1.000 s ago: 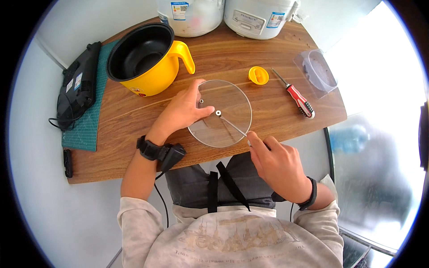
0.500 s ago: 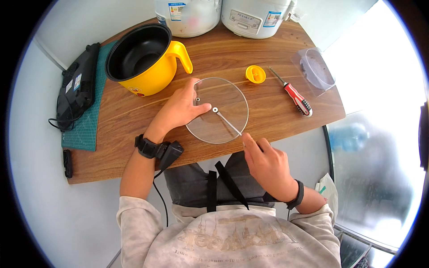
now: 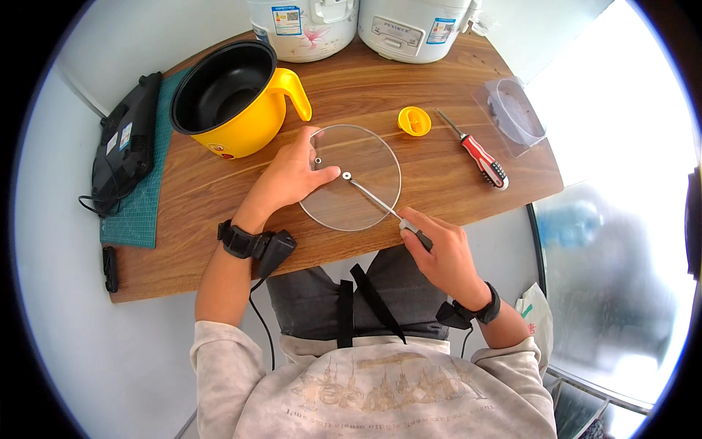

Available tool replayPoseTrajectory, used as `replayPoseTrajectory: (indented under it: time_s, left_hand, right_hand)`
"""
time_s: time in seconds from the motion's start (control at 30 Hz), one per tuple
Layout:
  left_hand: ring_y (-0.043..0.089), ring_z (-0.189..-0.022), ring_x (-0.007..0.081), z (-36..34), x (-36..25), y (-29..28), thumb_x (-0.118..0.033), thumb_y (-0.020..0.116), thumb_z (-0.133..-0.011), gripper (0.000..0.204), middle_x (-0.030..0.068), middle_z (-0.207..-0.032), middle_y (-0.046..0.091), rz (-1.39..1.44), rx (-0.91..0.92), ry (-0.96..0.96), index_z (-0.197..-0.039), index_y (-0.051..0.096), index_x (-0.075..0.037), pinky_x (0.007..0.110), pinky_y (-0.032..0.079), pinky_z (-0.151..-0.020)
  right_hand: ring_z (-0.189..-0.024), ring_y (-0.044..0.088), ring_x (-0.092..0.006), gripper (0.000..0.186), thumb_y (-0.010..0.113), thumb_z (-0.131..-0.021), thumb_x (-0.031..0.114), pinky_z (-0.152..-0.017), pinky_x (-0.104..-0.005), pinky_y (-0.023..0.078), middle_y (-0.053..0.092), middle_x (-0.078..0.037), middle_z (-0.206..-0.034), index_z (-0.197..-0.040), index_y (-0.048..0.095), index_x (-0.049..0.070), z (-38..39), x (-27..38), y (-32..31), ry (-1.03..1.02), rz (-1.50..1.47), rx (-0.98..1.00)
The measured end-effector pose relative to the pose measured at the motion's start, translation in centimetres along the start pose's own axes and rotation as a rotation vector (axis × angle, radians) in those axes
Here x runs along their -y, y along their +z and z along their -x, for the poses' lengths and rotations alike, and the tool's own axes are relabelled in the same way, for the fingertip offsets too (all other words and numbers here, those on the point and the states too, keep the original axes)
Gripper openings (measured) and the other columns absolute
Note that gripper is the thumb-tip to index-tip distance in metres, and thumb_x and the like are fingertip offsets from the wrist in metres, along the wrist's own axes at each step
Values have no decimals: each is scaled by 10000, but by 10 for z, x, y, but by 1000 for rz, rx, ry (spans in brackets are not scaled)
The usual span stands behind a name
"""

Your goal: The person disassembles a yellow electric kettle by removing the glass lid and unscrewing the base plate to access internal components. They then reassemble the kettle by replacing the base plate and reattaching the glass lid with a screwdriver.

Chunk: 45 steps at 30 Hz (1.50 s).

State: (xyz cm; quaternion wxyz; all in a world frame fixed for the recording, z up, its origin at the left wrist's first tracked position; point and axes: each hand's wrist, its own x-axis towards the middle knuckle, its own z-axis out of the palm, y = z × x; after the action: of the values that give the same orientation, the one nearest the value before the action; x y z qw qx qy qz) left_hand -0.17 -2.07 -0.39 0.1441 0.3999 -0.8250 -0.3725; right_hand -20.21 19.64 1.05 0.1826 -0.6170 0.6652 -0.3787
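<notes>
A wooden worktop (image 3: 219,197) fills most of the scene, with the person seated at its near edge. At the far edge stand two white rice cookers (image 3: 365,18), side by side. Left of them sits a yellow pot (image 3: 234,99) with a black inside and its handle pointing right. A black appliance (image 3: 128,143) lies on a green cutting mat (image 3: 139,212) at the left end.

In the middle of the worktop, just right of the pot, lies a round glass lid (image 3: 351,178), flat on the wood. The left hand (image 3: 289,179) rests on the lid's left part, fingers spread and pressing down, the forefinger reaching toward the small hole at the centre. The right hand (image 3: 439,249) is at the near edge of the worktop, closed around the handle of a thin screwdriver (image 3: 376,201), whose metal shaft slants up and left across the glass to the centre.

A clear plastic container (image 3: 515,113) sits at the right end. A second screwdriver (image 3: 479,154), with a red handle, lies well apart to the right of the lid. A small yellow knob (image 3: 414,121) lies between that screwdriver and the lid's far rim.
</notes>
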Motion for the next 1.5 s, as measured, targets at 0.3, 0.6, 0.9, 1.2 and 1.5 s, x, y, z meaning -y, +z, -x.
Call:
replayPoseTrajectory:
  time_s: [0.3,0.6,0.9,1.2,1.5]
  left_hand:
    - [573,-860,195,3,-13,-2,-328,818,-819,822,88,-960,567,-47,36,-45,-1476,403,-57,310,494,-760]
    - [584,-812,199,2,-8,-3,-302,751,-878,698,76,-918,585,-32,36,-6,-1455,438,-66,324,494,-742]
    - [665,-824,316,-4,5,-4,-205,523,-999,396,189,-895,672,146,48,13,-1346,499,-13,407,510,-764]
    - [648,-640,259,-4,-2,-6,-158,492,-1000,340,170,-837,668,144,62,-36,-1324,515,-57,370,506,-615]
    - [571,-565,130,-2,1,-7,-176,495,-1006,370,59,-820,610,264,106,-19,-1358,500,-58,292,481,-556]
  right_hand:
    - [-602,554,-84,286,592,-998,175,-554,-248,446,646,-31,-747,-1251,642,51,-18,-12,-18,548,-515,275]
    - [-606,556,-130,258,590,-966,91,-583,-306,473,632,-66,-859,-1218,561,42,-20,-18,-9,75,-272,-56]
    - [-827,679,-324,185,693,-832,168,-730,-414,526,680,-164,-813,-993,668,81,-95,8,4,59,23,203]
    - [-884,679,-404,257,708,-811,272,-771,-486,555,711,-183,-897,-990,721,88,-112,7,36,-36,328,361]
    - [-695,678,-352,213,712,-801,262,-687,-418,553,705,-196,-762,-830,746,54,-153,-1,-28,114,304,291]
